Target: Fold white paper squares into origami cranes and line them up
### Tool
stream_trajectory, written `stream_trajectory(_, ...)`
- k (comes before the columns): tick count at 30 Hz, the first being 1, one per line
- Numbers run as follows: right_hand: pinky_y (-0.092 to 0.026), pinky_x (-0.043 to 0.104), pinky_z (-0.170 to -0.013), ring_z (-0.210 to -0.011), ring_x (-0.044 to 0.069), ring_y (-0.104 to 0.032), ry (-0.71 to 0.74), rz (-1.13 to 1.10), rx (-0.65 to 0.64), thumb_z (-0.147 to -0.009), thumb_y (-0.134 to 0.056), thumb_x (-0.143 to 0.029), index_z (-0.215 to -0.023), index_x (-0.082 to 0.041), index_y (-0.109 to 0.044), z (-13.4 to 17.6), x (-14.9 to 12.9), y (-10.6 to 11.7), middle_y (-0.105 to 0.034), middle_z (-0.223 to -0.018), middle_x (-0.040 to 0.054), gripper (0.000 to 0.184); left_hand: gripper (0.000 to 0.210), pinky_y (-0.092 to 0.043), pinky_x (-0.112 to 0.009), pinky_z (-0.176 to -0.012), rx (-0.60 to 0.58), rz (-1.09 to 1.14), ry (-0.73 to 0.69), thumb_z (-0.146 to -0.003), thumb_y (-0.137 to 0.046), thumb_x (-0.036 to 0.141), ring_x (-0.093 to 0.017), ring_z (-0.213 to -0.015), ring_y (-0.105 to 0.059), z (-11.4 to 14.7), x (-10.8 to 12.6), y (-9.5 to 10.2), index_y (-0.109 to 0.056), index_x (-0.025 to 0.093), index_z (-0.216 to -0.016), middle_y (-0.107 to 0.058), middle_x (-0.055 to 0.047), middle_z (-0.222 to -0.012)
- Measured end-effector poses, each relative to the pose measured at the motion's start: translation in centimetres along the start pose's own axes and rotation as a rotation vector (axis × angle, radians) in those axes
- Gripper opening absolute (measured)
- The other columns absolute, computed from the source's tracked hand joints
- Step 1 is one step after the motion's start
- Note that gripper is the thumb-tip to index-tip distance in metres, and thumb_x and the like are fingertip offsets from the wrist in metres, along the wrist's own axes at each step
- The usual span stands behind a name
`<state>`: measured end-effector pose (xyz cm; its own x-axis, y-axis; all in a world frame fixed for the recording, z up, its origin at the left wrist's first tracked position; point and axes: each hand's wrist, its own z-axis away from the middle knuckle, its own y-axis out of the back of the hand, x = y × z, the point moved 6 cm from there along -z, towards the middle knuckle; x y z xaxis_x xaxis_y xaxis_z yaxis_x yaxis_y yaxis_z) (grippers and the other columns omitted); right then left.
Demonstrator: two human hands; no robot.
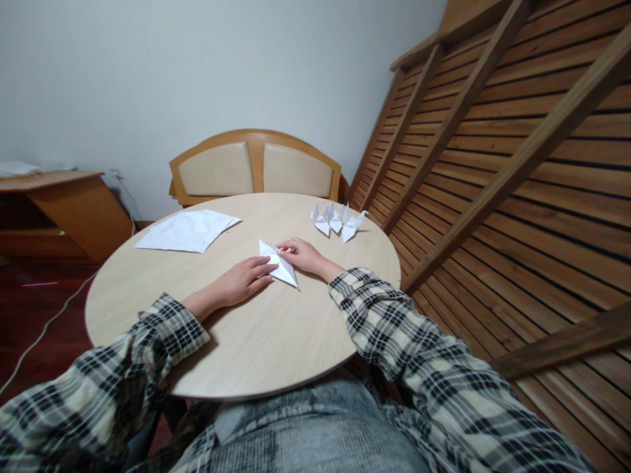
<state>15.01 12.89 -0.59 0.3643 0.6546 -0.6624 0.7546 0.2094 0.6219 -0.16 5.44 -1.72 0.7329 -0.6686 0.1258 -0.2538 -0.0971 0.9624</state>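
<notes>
A white folded sheet of paper (282,269), shaped like a long pointed diamond, lies on the round pale table (276,341). My left hand (245,280) rests flat with its fingers stretched onto the paper's left side. From the right, my right hand (304,255) has its bent fingers and thumb closed on the paper's upper right edge. Part of the paper is hidden beneath the fingers. Several folded paper cranes (349,226) stand close together near the table's far right edge.
A stack of white paper (190,230) lies at the table's far left. Beyond the table is a wooden headboard (259,161) with cream panels. A slatted wooden frame (493,171) leans on the right. A desk (64,210) and a white cable (54,318) are at left.
</notes>
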Motion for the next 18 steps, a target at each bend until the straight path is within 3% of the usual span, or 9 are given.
stream_trajectory(6,-0.045,0.031,-0.085,-0.088,0.017,-0.063,-0.071,-0.029,0.045,-0.099,-0.047,-0.027,-0.086,-0.014,-0.073,-0.4,1.1,0.1,-0.072,-0.091,0.0088,0.032,0.056,-0.039,-0.045,-0.107,0.034,-0.047,0.001,-0.104,-0.022,0.047,-0.026,-0.123,-0.052,-0.8,0.3,0.4,-0.057,0.018,-0.136,-0.061,-0.013,-0.133)
stream_trajectory(13,-0.044,0.029,-0.088,-0.095,0.016,-0.064,-0.095,-0.089,0.057,-0.1,-0.044,-0.026,-0.088,-0.015,-0.072,-0.6,1.4,-0.4,-0.073,-0.1,0.0103,0.032,0.056,-0.041,-0.044,-0.097,0.084,-0.122,0.019,-0.102,-0.025,0.048,-0.027,-0.103,-0.052,-2.2,-0.1,0.1,-0.06,0.018,-0.134,-0.063,-0.013,-0.112)
stream_trajectory(18,-0.041,0.026,-0.076,-0.076,0.015,-0.057,-0.079,-0.021,0.034,-0.1,-0.042,-0.032,-0.073,-0.015,-0.065,-0.7,1.0,-0.5,-0.068,-0.079,0.0048,0.039,0.053,-0.04,-0.047,-0.097,0.071,-0.163,-0.007,-0.1,-0.03,0.047,-0.029,-0.104,-0.049,-2.7,-0.3,-0.2,-0.059,0.019,-0.135,-0.061,-0.014,-0.115)
